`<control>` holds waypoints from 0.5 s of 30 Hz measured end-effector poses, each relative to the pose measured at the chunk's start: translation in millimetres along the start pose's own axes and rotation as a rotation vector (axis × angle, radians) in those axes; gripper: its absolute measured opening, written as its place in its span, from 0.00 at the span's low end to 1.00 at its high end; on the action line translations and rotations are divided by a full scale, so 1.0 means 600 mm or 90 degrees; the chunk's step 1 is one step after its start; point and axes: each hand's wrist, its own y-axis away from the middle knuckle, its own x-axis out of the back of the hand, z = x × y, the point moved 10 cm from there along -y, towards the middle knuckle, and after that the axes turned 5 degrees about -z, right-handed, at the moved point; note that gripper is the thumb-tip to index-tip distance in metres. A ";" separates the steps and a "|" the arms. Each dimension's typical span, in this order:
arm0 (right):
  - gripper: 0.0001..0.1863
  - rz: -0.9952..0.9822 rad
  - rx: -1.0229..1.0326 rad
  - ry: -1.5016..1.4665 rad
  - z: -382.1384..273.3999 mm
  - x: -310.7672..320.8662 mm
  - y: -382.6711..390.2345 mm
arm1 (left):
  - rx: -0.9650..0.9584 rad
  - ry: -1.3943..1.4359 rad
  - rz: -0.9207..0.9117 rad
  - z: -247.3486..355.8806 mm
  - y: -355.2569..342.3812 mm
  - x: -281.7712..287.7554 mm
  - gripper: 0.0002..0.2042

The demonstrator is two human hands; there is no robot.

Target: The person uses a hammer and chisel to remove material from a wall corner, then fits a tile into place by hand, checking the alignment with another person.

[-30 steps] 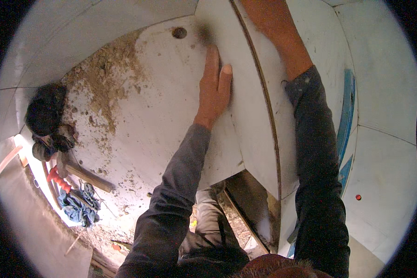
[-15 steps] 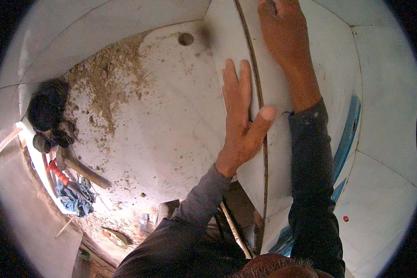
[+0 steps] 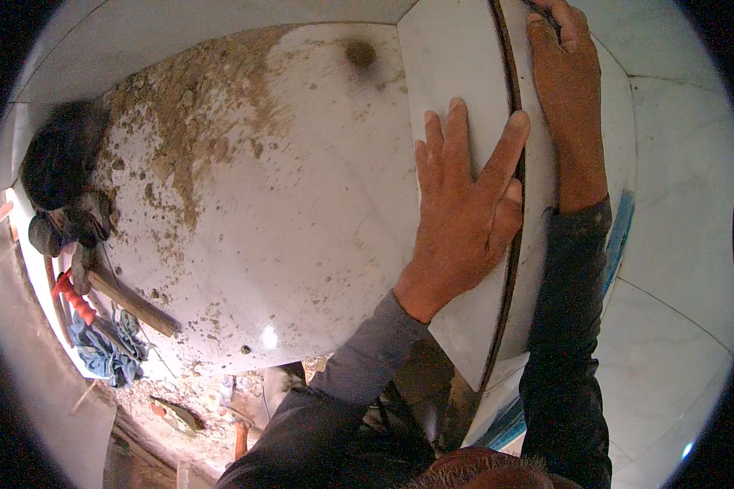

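My left hand [image 3: 465, 212] lies with fingers spread on a white upright tile panel [image 3: 448, 73], its fingertips reaching close to the dark raw edge along the panel's top. Just right of that edge, my right hand [image 3: 569, 98] has its fingers curled round the top of the pale panel work, near the upper rim of the view. Below the hands, a dark opening [image 3: 416, 383] shows under the panel. A speckled white slab [image 3: 302, 204] with crumbled grey-brown mortar and a dark round hole [image 3: 360, 53] lies to the left.
At the left are a black bag or bundle [image 3: 61, 155], a hammer with wooden handle [image 3: 134, 301], a red-handled tool [image 3: 77, 303] and blue cloth [image 3: 110, 350]. A trowel-like tool [image 3: 175, 416] lies below. Tiled walls surround the slab; a blue strip [image 3: 616, 240] is at the right.
My left hand has moved rightward along the panel and spread its fingers. My right hand has shifted right and lies curled at the top edge. The view has shifted slightly.
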 end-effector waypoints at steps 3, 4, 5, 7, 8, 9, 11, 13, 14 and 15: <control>0.14 -0.004 0.057 0.015 0.029 0.000 -0.006 | 0.000 0.052 0.005 -0.008 0.003 0.023 0.27; 0.14 0.004 0.093 0.025 0.034 0.002 -0.003 | -0.018 0.083 0.011 -0.016 0.006 0.031 0.27; 0.14 0.000 0.103 0.029 0.026 0.005 -0.001 | -0.034 0.112 0.017 -0.030 0.015 0.045 0.27; 0.15 -0.007 0.121 0.035 0.009 0.012 -0.001 | 0.026 0.219 0.033 -0.057 0.031 0.074 0.27; 0.15 0.001 0.110 0.025 0.013 0.009 -0.001 | 0.099 0.266 0.038 -0.069 0.043 0.092 0.27; 0.15 0.009 0.099 0.017 0.023 0.003 -0.006 | 0.173 0.314 0.048 -0.080 0.058 0.110 0.27; 0.14 0.014 0.103 0.028 0.030 -0.002 -0.008 | 0.262 0.345 0.065 -0.099 0.074 0.143 0.26; 0.14 0.012 0.135 0.063 0.025 0.003 -0.008 | 0.302 0.361 0.098 -0.115 0.077 0.163 0.25; 0.14 0.014 0.131 0.058 0.025 0.005 -0.007 | 0.295 0.334 0.104 -0.119 0.077 0.168 0.24; 0.14 0.015 0.127 0.054 0.026 0.008 -0.006 | 0.287 0.308 0.111 -0.128 0.079 0.170 0.23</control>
